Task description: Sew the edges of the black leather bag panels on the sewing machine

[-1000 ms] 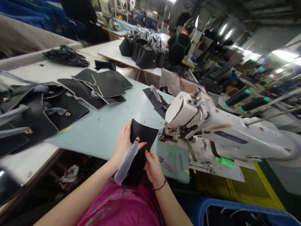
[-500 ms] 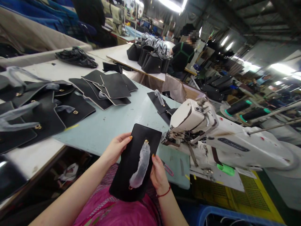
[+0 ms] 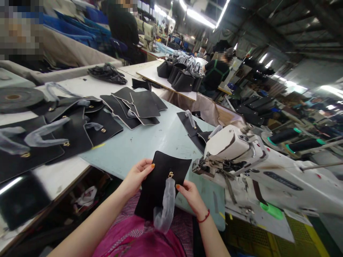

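I hold a black leather panel (image 3: 160, 182) upright over my lap, at the front edge of the pale blue table (image 3: 144, 142). A small gold clasp sits at its middle, and a strap wrapped in clear plastic (image 3: 166, 207) hangs down from it. My left hand (image 3: 136, 175) grips the panel's left edge with thumb and fingers closed on it. My right hand (image 3: 189, 192) pinches the right edge near the clasp. The head of a white sewing machine (image 3: 235, 150) stands just right of the panel.
Several black leather panels (image 3: 134, 107) lie stacked across the table, more with wrapped straps (image 3: 66, 135) at the left. A roll of tape (image 3: 16, 98) sits far left. Black handbags (image 3: 182, 76) stand on a far table, where another person (image 3: 217, 69) sits. Thread cones (image 3: 294, 141) stand at right.
The panel has been lifted and bent slightly, and the wrapped strap now hangs straight down off its lower edge. My view has tilted up and to the left.
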A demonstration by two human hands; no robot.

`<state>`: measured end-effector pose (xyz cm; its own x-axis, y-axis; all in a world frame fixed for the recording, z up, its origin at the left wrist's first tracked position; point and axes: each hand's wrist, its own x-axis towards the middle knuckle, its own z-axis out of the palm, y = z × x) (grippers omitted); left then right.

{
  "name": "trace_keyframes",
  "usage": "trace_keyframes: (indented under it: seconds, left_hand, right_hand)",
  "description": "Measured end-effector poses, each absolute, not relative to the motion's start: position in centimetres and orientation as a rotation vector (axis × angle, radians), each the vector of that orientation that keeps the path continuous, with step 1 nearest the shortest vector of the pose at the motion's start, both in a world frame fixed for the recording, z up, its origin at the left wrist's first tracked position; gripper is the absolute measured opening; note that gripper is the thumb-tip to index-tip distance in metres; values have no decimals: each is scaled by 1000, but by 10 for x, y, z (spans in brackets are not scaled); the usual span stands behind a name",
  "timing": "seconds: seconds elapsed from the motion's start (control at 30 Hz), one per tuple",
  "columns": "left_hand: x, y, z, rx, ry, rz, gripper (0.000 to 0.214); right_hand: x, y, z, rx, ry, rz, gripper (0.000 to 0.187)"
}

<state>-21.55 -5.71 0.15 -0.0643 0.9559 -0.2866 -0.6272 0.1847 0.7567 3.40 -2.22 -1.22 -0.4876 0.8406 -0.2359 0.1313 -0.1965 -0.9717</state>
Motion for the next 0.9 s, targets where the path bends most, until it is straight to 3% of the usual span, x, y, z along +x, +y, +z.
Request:
trace_keyframes:
  seconds: [0.47, 0.57, 0.7, 0.8, 0.9]
  left_hand:
    - [-233, -65, -4, 678, 1047, 1289, 37]
    - [-266, -60, -20, 863, 1364, 1472, 53]
    - [-363, -57, -28, 1029, 2193, 1703, 64]
    - [-444, -67, -15, 813, 2708, 1743, 70]
    - [-499, -76, 0, 486, 2645, 1658, 61]
  right_hand:
    - [22, -21, -10, -1173, -1561, 1996, 46]
    - [7, -1, -10, -1239, -1532, 1835, 45]
    - [-15, 42, -7, -1200, -1072, 1475, 44]
    - [-23, 55, -10, -1059, -834, 1591, 43]
    - [-23, 31, -30, -1138, -807, 1786, 52]
